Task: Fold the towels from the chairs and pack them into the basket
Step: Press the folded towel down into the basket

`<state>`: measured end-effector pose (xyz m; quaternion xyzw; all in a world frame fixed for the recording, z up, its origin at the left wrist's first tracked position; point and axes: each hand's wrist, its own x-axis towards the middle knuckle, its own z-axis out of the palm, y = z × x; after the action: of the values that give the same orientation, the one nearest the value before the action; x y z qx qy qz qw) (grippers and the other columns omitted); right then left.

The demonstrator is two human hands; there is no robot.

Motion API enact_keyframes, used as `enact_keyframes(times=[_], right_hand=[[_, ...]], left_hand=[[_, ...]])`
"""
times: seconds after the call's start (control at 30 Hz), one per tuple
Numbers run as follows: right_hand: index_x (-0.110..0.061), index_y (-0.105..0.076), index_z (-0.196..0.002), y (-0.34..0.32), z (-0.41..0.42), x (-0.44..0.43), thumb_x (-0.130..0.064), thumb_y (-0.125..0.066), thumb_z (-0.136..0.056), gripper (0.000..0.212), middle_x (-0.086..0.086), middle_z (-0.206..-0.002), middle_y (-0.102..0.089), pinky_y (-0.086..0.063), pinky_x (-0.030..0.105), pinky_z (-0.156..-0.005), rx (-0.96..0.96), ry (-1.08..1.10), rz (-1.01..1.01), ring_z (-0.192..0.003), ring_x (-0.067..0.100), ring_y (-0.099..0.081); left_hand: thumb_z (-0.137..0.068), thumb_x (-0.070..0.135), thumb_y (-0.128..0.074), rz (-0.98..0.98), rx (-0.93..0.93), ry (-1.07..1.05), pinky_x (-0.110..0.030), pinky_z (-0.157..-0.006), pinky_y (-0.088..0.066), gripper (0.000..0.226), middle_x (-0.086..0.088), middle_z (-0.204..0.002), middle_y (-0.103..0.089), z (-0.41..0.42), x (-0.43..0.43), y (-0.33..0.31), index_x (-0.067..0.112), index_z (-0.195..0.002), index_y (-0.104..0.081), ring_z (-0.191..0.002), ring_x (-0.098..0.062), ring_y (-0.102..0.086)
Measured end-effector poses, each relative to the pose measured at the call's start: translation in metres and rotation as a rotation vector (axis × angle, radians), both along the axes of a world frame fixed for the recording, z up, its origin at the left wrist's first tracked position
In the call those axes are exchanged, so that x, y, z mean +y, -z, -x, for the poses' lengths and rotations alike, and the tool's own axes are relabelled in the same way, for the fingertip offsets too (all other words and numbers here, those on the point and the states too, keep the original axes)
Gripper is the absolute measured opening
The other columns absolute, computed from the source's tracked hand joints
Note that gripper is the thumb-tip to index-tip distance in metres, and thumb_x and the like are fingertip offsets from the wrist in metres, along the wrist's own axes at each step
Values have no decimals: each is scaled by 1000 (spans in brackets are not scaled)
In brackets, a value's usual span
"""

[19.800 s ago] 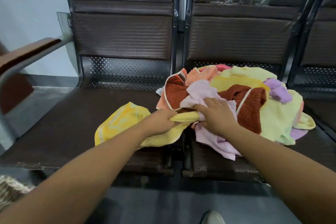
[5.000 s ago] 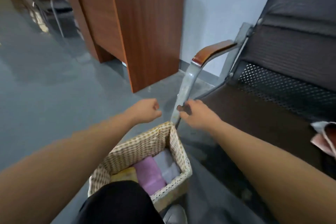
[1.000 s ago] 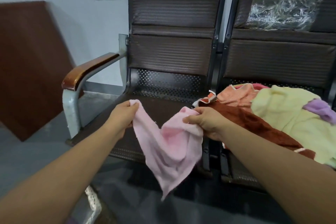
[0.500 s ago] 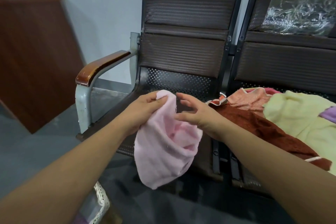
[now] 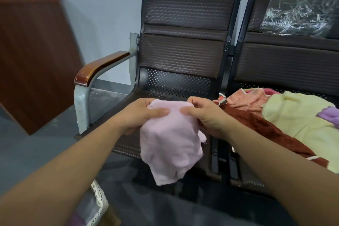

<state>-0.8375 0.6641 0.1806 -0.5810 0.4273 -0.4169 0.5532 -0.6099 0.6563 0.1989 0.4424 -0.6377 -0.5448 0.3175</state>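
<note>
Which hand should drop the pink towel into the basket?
Left, probably: left hand and right hand both pinch the soft pink towel, but the lace-rimmed woven basket sits low at left.

I can read no words, numbers, labels or brand marks in my feed. Nothing is legible on the pink towel nearby, the chairs or the plastic wrap at far right.

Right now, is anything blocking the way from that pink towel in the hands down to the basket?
Nothing visible does. The left hand and right hand pinch the pink towel in the air; the basket sits lower left, only its rim showing beside the left forearm.
</note>
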Motion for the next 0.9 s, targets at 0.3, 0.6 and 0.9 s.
enact_keyframes(times=[0.3,0.6,0.9], right_hand=[[-16,-73,-97,11,26,-2,-24,-78,-80,20,3,-97,-73,-54,35,-82,986,-188,84,-94,21,-67],[-5,-71,-86,-20,2,3,-15,-74,-85,10,3,-74,-64,-43,26,-58,294,74,119,-67,11,-56],[-9,-72,-85,-9,2,-8,-30,-84,-78,25,-4,-74,-64,-47,28,-67,721,-162,68,-69,9,-57]], left_hand=[[-98,30,-60,-36,37,-321,-38,-80,-53,27,-6,-86,-76,-6,-20,15,19,-81,-77,-83,-25,-69],[-79,63,-69,-103,-32,-67,-45,-98,-49,62,-10,-115,-72,-4,-17,17,9,-109,-70,-109,-25,-67],[-80,44,-79,26,-174,53,-37,-85,-54,35,-7,-97,-77,3,-8,8,15,-99,-78,-91,-21,-72]])
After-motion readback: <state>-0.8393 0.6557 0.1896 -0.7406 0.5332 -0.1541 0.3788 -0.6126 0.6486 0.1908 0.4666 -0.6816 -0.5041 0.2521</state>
